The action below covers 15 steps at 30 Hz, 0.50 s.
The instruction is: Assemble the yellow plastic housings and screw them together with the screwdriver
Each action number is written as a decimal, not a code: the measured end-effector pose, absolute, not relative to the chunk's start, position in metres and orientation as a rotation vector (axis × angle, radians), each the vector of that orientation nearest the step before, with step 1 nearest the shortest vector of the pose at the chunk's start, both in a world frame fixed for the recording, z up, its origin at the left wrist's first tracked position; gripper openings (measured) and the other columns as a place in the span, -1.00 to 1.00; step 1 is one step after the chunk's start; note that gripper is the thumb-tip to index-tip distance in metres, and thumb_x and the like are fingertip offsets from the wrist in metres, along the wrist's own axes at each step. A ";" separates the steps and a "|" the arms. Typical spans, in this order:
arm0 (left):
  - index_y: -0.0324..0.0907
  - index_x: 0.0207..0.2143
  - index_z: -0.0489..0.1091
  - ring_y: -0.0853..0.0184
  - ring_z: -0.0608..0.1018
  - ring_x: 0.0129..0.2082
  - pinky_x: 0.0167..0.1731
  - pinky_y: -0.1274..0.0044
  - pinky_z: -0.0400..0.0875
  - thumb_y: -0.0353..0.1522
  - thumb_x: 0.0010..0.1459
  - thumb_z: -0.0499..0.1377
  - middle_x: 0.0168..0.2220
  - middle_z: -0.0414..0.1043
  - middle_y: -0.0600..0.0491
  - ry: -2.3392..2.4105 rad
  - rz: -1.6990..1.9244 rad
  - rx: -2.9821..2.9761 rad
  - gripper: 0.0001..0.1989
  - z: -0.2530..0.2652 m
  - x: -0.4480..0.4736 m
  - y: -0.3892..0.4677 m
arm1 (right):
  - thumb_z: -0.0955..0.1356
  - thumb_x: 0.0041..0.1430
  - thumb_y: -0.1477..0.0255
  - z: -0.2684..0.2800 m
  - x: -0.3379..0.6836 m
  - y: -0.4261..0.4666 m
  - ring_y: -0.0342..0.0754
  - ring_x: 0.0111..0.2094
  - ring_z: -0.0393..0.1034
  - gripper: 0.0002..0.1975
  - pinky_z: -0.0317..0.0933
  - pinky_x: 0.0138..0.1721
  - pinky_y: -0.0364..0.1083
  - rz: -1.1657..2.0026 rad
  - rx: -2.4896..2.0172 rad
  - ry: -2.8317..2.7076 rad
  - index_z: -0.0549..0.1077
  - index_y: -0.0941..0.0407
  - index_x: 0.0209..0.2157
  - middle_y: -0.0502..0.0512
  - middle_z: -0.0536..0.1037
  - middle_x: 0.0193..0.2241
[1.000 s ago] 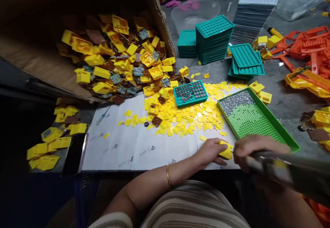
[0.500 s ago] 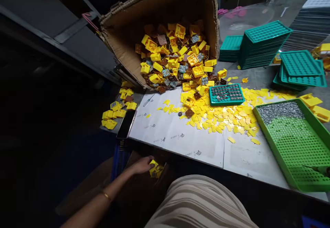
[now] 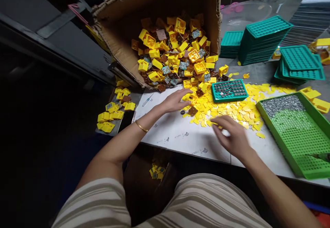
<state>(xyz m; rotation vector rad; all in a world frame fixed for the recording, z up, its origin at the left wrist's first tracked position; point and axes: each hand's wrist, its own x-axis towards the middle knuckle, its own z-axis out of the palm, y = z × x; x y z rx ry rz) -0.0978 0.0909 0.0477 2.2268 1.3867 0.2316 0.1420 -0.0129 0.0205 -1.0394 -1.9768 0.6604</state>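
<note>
My left hand [image 3: 177,101] reaches over the table with thumb and fingers apart. Its fingertips are at a yellow plastic housing [image 3: 194,100] among the loose parts; whether they touch it is hard to see. My right hand [image 3: 230,135] hovers above the near edge of a pile of flat yellow plastic pieces [image 3: 227,113]. Its fingers are curved, thumb and forefinger slightly apart, with no held thing clearly showing; the hand is a little blurred. Between the hands lie a brown square plate [image 3: 192,111] and a small black round part [image 3: 183,112].
A cardboard box [image 3: 113,46] full of yellow housings lies tipped at the back. A teal tray [image 3: 229,99] holds round metal parts. To the right are a green tray [image 3: 296,152] with small metal pieces and stacked teal trays [image 3: 268,44]. Below the table edge, more yellow parts [image 3: 157,172] lie.
My left hand has risen from the yellow parts below the table edge to the pile on the table. My right hand has come into view from the lower right.
</note>
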 end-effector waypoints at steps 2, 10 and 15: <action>-0.22 0.14 0.28 0.11 0.22 0.26 0.23 0.31 0.05 -0.24 0.08 0.15 0.25 0.21 -0.14 1.331 0.135 2.319 -0.44 0.039 -0.087 0.109 | 0.19 0.30 0.49 0.018 0.106 0.011 -0.02 -0.22 0.46 -0.74 0.37 -0.22 -0.06 0.632 -1.142 -2.307 0.43 0.14 -0.06 0.22 0.48 -0.07; -0.28 0.09 0.33 0.05 0.34 0.17 0.18 0.26 0.14 -0.25 0.10 0.08 0.15 0.34 -0.20 1.343 0.090 2.320 -0.49 0.016 -0.106 0.139 | 0.12 0.30 0.51 0.002 0.043 0.069 0.07 -0.22 0.47 -0.67 0.36 -0.32 -0.01 0.511 -1.269 -2.671 0.41 0.18 -0.04 0.27 0.38 0.07; -0.22 0.08 0.35 0.14 0.46 0.04 0.01 0.42 0.33 -0.02 0.09 0.07 0.10 0.41 -0.11 1.265 0.078 2.185 -0.38 0.011 -0.109 0.148 | 0.13 0.28 0.55 -0.008 0.038 0.065 0.12 -0.18 0.46 -0.69 0.37 -0.33 0.03 0.487 -1.239 -2.707 0.46 0.23 -0.17 0.26 0.46 -0.06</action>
